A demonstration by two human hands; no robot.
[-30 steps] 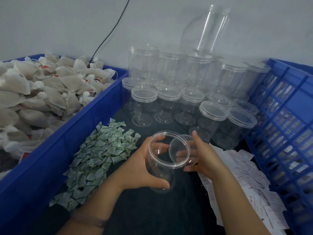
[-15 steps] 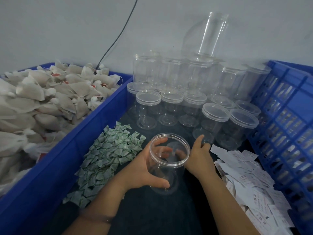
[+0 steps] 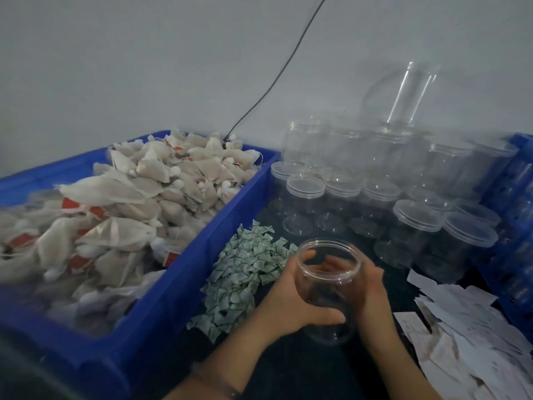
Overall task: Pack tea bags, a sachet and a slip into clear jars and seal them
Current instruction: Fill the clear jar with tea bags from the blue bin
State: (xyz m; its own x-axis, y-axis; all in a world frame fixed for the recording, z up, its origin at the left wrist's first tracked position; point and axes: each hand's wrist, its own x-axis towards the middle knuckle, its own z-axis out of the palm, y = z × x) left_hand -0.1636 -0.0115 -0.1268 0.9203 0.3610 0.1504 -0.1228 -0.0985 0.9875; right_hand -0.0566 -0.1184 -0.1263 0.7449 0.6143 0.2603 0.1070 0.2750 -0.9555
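Dark tabletop (image 3: 288, 368) before me: blue bin (image 3: 161, 298), green sachet heap (image 3: 245, 272), lidded clear jars (image 3: 415, 223), white slips (image 3: 467, 336), blue crate (image 3: 516, 226).

Clear plastic, gauzy fabric and paper on my feed.
The open jar (image 3: 327, 333) and lidded jars (image 3: 415, 223) look like clear, glossy, smooth plastic. I read the tea bags (image 3: 121, 203) as matt gauzy fabric, the sachets (image 3: 245, 272) as creased printed paper, the slips (image 3: 467, 336) as matt white paper. The blue bin (image 3: 184, 278) and crate (image 3: 516, 226) are smooth plastic.
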